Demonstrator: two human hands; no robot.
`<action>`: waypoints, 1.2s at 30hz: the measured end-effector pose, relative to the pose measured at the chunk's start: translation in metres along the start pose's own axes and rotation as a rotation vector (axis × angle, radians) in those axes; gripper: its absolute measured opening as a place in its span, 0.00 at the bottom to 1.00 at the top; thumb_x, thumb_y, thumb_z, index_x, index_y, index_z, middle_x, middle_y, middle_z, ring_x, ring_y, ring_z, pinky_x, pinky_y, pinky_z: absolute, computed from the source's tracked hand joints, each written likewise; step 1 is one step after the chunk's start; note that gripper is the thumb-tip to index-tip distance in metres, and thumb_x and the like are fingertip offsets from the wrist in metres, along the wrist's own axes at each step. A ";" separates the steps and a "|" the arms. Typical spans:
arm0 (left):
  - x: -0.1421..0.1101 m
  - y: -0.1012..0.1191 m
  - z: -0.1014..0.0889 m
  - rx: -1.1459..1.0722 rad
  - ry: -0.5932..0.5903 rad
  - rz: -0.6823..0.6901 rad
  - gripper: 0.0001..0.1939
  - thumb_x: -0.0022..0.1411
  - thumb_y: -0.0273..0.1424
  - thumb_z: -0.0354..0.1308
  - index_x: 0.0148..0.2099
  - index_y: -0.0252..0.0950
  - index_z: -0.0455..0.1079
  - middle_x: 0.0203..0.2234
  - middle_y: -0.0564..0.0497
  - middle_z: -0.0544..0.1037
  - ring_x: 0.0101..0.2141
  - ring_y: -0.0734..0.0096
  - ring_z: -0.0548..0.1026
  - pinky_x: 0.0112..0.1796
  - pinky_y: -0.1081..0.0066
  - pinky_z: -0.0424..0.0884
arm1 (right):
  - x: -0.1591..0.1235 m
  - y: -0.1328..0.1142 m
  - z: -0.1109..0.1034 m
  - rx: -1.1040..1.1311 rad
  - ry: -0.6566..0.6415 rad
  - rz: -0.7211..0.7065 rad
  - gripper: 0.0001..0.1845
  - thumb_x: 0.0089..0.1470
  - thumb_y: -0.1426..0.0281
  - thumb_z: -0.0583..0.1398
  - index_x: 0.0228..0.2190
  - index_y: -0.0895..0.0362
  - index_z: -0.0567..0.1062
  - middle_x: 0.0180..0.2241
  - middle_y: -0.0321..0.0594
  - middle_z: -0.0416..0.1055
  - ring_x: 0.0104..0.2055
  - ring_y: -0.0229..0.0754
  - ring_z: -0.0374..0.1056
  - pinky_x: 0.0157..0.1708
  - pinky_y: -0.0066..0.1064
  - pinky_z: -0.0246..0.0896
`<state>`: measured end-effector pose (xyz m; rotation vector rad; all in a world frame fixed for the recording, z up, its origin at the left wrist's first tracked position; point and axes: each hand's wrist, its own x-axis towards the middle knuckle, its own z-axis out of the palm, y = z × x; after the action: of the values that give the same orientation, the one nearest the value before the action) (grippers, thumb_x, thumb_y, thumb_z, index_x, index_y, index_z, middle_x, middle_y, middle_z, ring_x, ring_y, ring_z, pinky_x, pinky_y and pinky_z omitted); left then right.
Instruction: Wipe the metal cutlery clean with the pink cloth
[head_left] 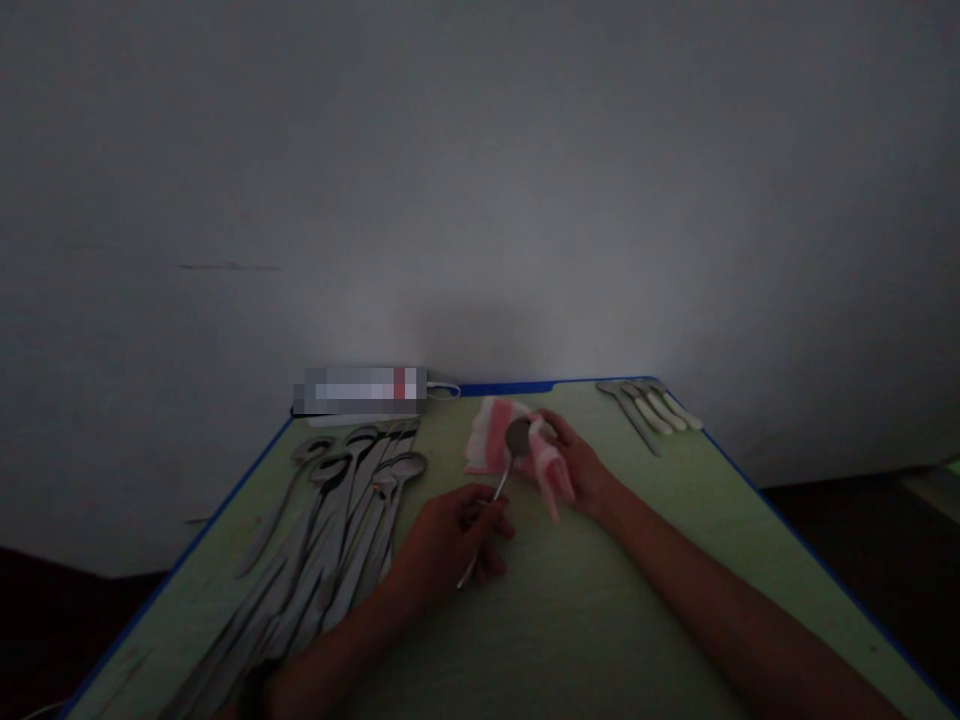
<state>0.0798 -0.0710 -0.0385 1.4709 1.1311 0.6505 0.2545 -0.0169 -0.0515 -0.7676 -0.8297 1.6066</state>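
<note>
Near the middle of the table, my left hand (pixel 457 530) is closed round the handle of a metal spoon (pixel 517 437), its bowl pointing up and away from me. My right hand (pixel 574 460) grips a pink and white striped cloth (pixel 495 435) beside the spoon's bowl. Part of the cloth spreads out behind the bowl and another part hangs in front of my right fingers, hiding some of them. To the left of my left hand lies a loose pile of metal cutlery (pixel 337 520), with several spoons among it.
Several utensils (pixel 649 405), most with pale handles, lie side by side at the table's far right. A pixelated box-like object (pixel 360 390) with a white cable stands at the far left. The green tabletop (pixel 600 600) has a blue edge and meets a grey wall (pixel 480 200).
</note>
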 end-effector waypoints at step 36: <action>-0.005 -0.007 -0.002 0.421 -0.056 0.253 0.12 0.62 0.35 0.42 0.31 0.37 0.62 0.22 0.55 0.67 0.23 0.73 0.66 0.26 0.75 0.58 | -0.004 -0.028 0.002 -0.657 0.050 -0.398 0.11 0.48 0.64 0.58 0.28 0.59 0.74 0.26 0.35 0.71 0.28 0.36 0.63 0.30 0.26 0.56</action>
<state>0.0736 -0.0751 -0.0438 2.0030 1.0905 0.5586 0.2680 -0.0170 -0.0272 -1.0114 -1.4036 0.9519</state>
